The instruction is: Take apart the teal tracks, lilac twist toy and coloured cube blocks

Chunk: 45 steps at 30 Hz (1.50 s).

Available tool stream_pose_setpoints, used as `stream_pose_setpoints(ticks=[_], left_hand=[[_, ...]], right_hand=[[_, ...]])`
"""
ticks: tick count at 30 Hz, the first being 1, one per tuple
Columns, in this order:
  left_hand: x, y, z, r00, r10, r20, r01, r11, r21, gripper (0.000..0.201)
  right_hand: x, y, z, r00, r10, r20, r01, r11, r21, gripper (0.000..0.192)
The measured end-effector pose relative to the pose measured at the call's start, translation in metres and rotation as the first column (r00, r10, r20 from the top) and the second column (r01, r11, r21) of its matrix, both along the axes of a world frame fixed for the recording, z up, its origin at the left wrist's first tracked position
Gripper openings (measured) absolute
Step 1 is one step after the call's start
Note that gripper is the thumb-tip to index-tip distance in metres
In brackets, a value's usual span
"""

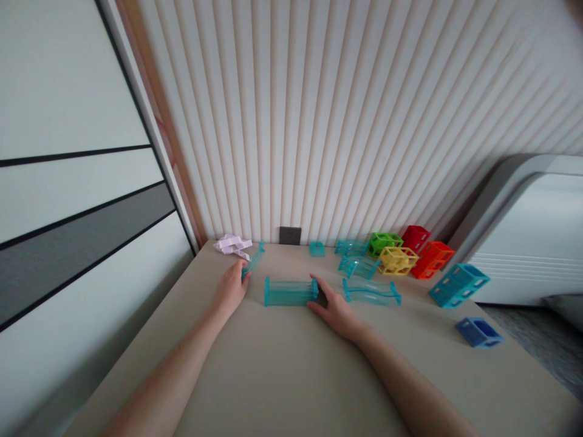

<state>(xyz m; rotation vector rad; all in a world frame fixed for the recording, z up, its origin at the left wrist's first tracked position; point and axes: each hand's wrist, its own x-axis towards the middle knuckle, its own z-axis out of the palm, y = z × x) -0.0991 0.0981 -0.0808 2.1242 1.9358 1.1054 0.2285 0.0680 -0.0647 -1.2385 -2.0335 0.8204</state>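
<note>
Your left hand (233,284) is pinching the near end of a slim teal piece (255,260), which runs away from your fingers, left of the wall socket (290,235) and a little nearer to you than it. Your right hand (336,308) is grasping the right end of the straight teal piece (289,293), your thumb on its near side and a finger on its far side; that grip is right of the socket and closer to you. The straight teal piece lies crosswise on the tabletop (273,376), directly on your side of the socket; it could be several lengths lying together, as the clear plastic blurs its edges.

Just past your left hand is a lilac-and-white bundle (232,244), left of the socket. Just right of the socket you have a small teal block (317,249). Farther right of it are two curved teal pieces (359,267), and nearer you, the wavy teal piece (372,292), close to your right hand.

Well right of the socket stand your green block (379,244), yellow block (398,261), red block (415,238) and orange block (432,260). Farthest right of it are the tall teal block (458,286) and, closer to you, the blue block (478,332).
</note>
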Motion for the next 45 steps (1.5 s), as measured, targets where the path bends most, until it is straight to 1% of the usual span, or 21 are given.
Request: stream_pose_setpoints(ticks=[3,6,8,13,16,19,20,22,24,26,28,31,34,37,41,45], left_hand=[[-0.001,0.001,0.001,0.999,0.025,0.038,-0.025,1.0,-0.005,0.022],[-0.002,0.0,0.005,0.995,0.043,0.091,-0.044,0.999,0.007,0.017],[-0.003,-0.003,0.01,0.988,0.061,0.142,-0.066,0.997,0.027,0.015],[0.004,-0.015,0.027,0.95,0.09,0.3,-0.115,0.991,0.066,0.026],[0.012,-0.022,0.035,0.908,0.032,0.419,-0.08,0.992,0.097,0.028],[0.019,-0.025,0.038,0.822,-0.074,0.565,-0.037,0.982,0.183,0.027],[0.02,-0.026,0.037,0.801,-0.108,0.589,-0.03,0.975,0.22,0.026],[0.021,-0.026,0.036,0.792,-0.16,0.59,-0.019,0.958,0.285,0.024],[0.022,-0.027,0.035,0.801,-0.208,0.561,-0.005,0.935,0.355,0.021],[0.022,-0.028,0.035,0.82,-0.273,0.502,0.029,0.897,0.44,0.015],[0.023,-0.03,0.036,0.857,-0.341,0.386,0.092,0.838,0.538,0.01],[0.025,-0.036,0.039,0.915,-0.367,0.168,0.191,0.76,0.622,0.021],[0.028,-0.042,0.041,0.928,-0.373,-0.013,0.297,0.716,0.632,0.031],[0.032,-0.048,0.04,0.9,-0.408,-0.155,0.412,0.676,0.612,0.036],[0.04,-0.053,0.04,0.88,-0.43,-0.203,0.46,0.66,0.594,0.033],[0.046,-0.055,0.039,0.866,-0.442,-0.233,0.489,0.653,0.579,0.031]], right_hand=[[0.0,0.0,0.0,1.0,0.001,0.008,-0.001,1.0,-0.007,0.072],[0.0,0.0,0.0,1.0,-0.002,0.01,0.002,1.0,-0.005,0.072],[-0.001,0.0,0.0,1.0,0.003,0.009,-0.003,1.0,0.0,0.072],[0.0,0.0,0.0,1.0,0.009,0.02,-0.009,1.0,-0.001,0.072],[0.0,0.001,-0.002,1.0,0.009,0.027,-0.009,1.0,0.004,0.073],[0.001,0.003,-0.007,1.0,0.001,0.023,-0.001,1.0,0.018,0.075],[0.001,0.003,-0.008,1.0,-0.001,0.022,0.0,1.0,0.023,0.076],[0.001,0.003,-0.011,1.0,0.001,0.017,-0.002,1.0,0.03,0.079],[0.001,0.003,-0.012,1.0,0.018,-0.002,-0.018,0.999,0.042,0.081],[0.001,0.002,-0.013,0.998,0.042,-0.036,-0.039,0.997,0.068,0.084],[0.002,0.0,-0.012,0.996,0.063,-0.067,-0.055,0.992,0.113,0.084],[0.003,-0.001,-0.009,0.992,0.086,-0.091,-0.067,0.978,0.197,0.078],[0.005,-0.004,-0.003,0.989,0.105,-0.102,-0.073,0.959,0.273,0.068],[0.006,-0.006,0.005,0.984,0.129,-0.12,-0.083,0.941,0.329,0.062],[0.007,-0.01,0.012,0.972,0.194,-0.133,-0.128,0.911,0.393,0.06],[0.006,-0.012,0.014,0.971,0.205,-0.123,-0.138,0.902,0.409,0.056]])
